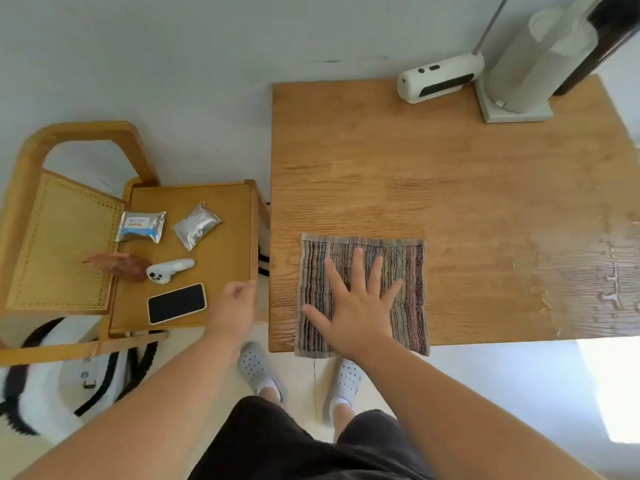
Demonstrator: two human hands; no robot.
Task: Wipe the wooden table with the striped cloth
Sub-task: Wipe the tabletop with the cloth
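The striped cloth (408, 271) lies flat at the near left corner of the wooden surface (450, 188), the right hand (356, 306) pressing it with fingers spread; the left hand (237, 304) hovers clenched, empty

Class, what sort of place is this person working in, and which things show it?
Probably a room in a home: a wooden table with a striped cloth under the right hand, a side table holding a phone, and a fluffy rug on the floor.
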